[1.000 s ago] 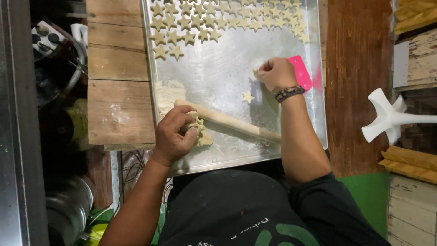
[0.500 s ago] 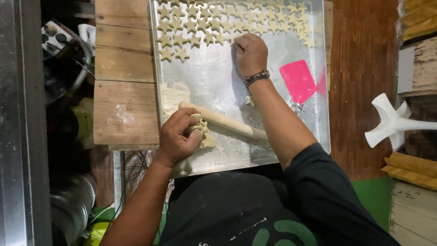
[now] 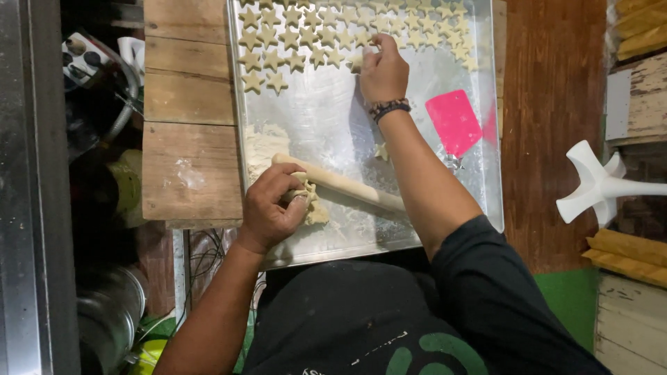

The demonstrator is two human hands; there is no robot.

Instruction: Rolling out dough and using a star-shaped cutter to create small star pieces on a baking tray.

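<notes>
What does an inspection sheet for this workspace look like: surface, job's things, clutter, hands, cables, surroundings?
Surface: metal tray dusted with flour, lying on wooden planks.
Job's things: rows of star cut-outs along the tray's far side; one loose star mid-tray; rolling pin; dough lump; pink scraper.
Clutter: nothing seen on the tray beyond these.
Hands: left hand grips dough beside the pin's end; right hand reaches the star rows, fingertips at one star.
Cables: dark wires below the planks, left of the tray.
Surroundings: white plastic piece at right; metal pot lower left; green floor.
</notes>
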